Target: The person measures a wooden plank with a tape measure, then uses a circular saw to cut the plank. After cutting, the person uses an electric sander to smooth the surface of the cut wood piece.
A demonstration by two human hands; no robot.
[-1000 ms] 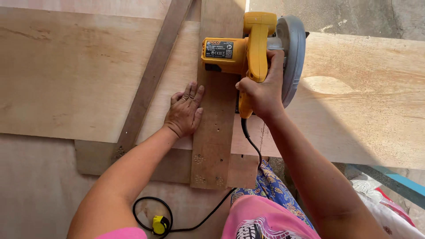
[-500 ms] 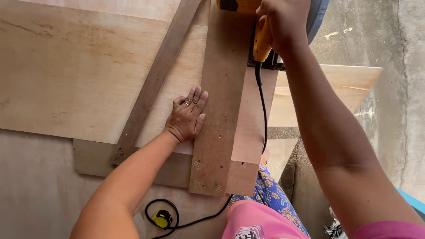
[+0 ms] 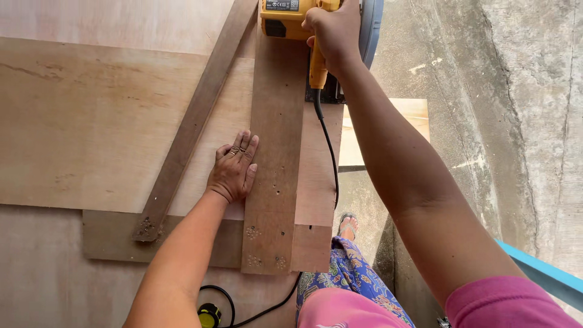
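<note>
Right hand [image 3: 331,33] clamps the yellow circular saw [image 3: 290,17] handle; saw top is cut off by the frame. Left hand [image 3: 234,170] lies flat, fingers together, on the plywood sheet [image 3: 91,121] beside the board [image 3: 276,158].

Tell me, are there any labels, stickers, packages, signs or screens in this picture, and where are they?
Small rectangular label: a dark strip with pale print on top of the yellow circular saw's body, at the top edge of the view, just left of the right hand gripping the handle.
No packages, signs or screens show.
</note>
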